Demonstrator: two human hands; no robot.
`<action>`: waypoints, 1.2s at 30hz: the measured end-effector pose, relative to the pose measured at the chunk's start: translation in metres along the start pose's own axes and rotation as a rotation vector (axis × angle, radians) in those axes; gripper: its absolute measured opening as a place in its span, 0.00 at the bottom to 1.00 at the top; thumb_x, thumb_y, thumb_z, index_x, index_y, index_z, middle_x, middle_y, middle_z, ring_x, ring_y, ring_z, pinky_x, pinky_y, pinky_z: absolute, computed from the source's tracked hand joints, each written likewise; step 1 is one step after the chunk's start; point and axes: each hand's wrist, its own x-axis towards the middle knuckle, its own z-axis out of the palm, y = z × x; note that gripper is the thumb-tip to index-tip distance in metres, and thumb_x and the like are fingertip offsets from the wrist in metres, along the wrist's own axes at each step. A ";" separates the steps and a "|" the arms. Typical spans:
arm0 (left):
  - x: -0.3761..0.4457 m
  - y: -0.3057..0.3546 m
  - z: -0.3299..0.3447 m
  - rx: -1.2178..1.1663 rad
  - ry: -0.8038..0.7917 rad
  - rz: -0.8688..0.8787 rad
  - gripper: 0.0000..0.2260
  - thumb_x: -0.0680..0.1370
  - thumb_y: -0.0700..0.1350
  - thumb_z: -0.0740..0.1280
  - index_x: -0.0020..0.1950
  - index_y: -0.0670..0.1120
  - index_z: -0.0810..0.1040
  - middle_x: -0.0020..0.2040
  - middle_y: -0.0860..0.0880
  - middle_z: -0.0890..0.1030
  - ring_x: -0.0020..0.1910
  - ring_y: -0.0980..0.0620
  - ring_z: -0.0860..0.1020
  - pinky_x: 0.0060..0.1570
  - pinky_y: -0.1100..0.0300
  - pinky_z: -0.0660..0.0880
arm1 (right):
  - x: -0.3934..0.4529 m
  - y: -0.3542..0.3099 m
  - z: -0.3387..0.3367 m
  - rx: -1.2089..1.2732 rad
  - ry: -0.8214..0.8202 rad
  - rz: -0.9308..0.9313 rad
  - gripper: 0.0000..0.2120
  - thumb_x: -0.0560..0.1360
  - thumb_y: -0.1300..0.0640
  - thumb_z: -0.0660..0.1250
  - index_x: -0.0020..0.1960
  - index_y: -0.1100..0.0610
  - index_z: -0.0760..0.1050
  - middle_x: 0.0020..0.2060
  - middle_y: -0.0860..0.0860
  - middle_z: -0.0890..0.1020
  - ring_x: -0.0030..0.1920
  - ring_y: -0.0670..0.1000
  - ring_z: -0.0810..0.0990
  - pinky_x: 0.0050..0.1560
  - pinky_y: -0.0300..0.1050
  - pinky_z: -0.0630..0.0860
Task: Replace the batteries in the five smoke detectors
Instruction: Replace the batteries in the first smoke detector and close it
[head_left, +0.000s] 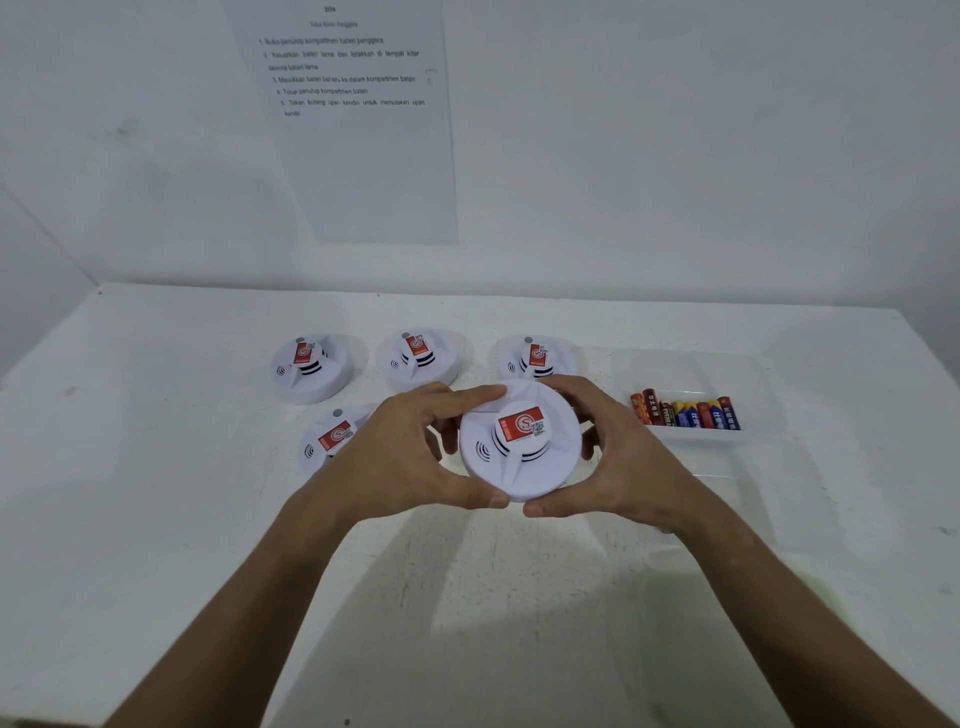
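Note:
I hold a round white smoke detector (519, 447) with a red label above the table, face up. My left hand (410, 452) grips its left rim and my right hand (618, 457) grips its right rim. Three more detectors stand in a row behind: left (310, 368), middle (421, 358), right (535, 358). Another detector (324, 441) lies at front left, partly hidden by my left hand. Several red and blue batteries (685, 413) lie in a clear tray (691, 369) to the right.
A printed instruction sheet (358, 124) hangs on the white wall behind. A second clear container (727, 603) sits at the front right of the white table (156, 519). The wall meets the table just behind the detectors.

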 end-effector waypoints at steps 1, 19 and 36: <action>0.000 0.000 0.000 -0.003 0.003 -0.001 0.38 0.60 0.58 0.79 0.68 0.63 0.70 0.53 0.58 0.79 0.46 0.54 0.76 0.41 0.65 0.77 | 0.000 0.000 0.000 0.001 0.000 0.002 0.45 0.58 0.55 0.86 0.68 0.41 0.67 0.59 0.35 0.78 0.57 0.44 0.77 0.47 0.32 0.76; -0.005 0.005 0.004 -0.062 0.016 0.007 0.38 0.60 0.60 0.78 0.68 0.67 0.67 0.55 0.59 0.76 0.49 0.54 0.78 0.42 0.64 0.79 | 0.000 -0.005 -0.001 0.015 -0.016 0.024 0.48 0.57 0.53 0.86 0.72 0.41 0.66 0.65 0.35 0.76 0.62 0.46 0.77 0.54 0.45 0.80; -0.009 0.002 0.006 -0.069 0.049 0.002 0.38 0.61 0.56 0.79 0.67 0.67 0.66 0.56 0.58 0.77 0.49 0.55 0.78 0.41 0.66 0.78 | 0.002 -0.008 0.004 0.039 -0.025 0.029 0.46 0.58 0.55 0.85 0.68 0.37 0.66 0.62 0.32 0.76 0.60 0.42 0.76 0.48 0.32 0.76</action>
